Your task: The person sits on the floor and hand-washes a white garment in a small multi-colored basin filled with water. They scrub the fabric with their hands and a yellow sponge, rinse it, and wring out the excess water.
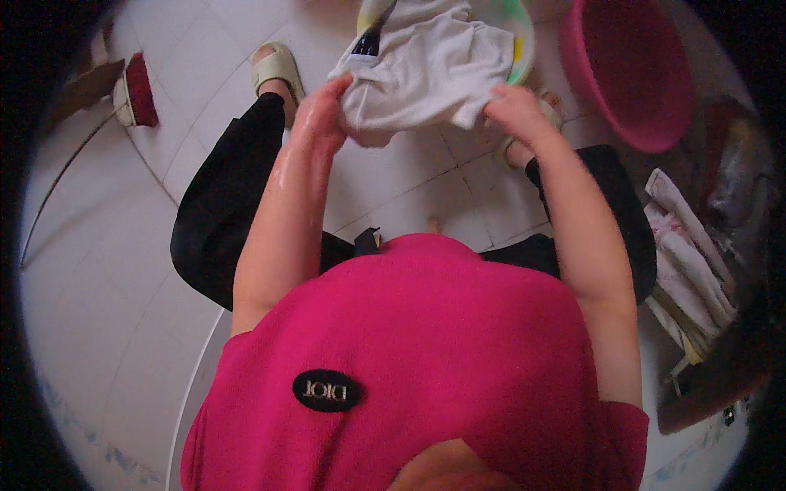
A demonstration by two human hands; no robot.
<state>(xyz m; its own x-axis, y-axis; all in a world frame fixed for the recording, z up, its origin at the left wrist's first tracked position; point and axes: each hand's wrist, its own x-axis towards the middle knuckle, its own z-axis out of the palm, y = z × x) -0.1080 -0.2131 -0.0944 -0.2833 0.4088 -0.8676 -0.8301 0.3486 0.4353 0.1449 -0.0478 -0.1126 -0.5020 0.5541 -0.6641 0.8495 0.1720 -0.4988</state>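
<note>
A wrinkled white garment (pixel 430 73) hangs stretched between my two hands at the top of the view. On its left edge my left hand (pixel 322 113) grips the cloth, and wet skin glistens along that forearm. My right hand (pixel 519 110), slightly blurred, holds the lower right corner. A dark patch with a pale border shows on the garment's upper left. Behind the cloth is a round green and yellow basin (pixel 522 40), mostly covered, so its contents cannot be seen.
A large pink plastic tub (pixel 635 80) stands at the upper right. Folded pale cloths (pixel 694 264) lie beside my right leg. At left, a red-and-white object (pixel 140 92) sits near a thin curved rod (pixel 67 162) on the tiled floor (pixel 110 258).
</note>
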